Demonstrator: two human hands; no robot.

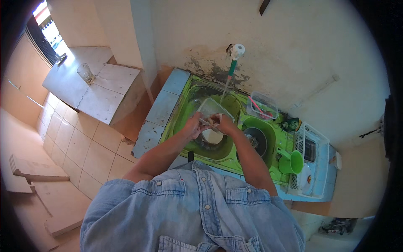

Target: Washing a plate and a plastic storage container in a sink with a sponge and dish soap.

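Observation:
Over the left basin of a green double sink point(181, 118), my left hand point(193, 126) holds a clear plastic container point(211, 108) by its near side. My right hand point(223, 123) is at the container's near right edge, its fingers curled around something brownish and wet that cannot be made out clearly. A thin stream of water falls from the green-ended spout of a white wall tap point(232, 67) just behind the container. Beneath my hands a round, pale-centred vessel point(212, 137) lies in the basin. A dark round pan point(261, 135) stands in the right basin, partly hidden by my right forearm.
A clear tub point(273, 97) with a pink-handled item sits behind the right basin. Right of it are a dark green packet point(292, 124), a green dipper point(291, 162) and a white plastic rack point(322, 167) holding a plate point(304, 179). A glass mug point(85, 73) stands on the tiled counter at left.

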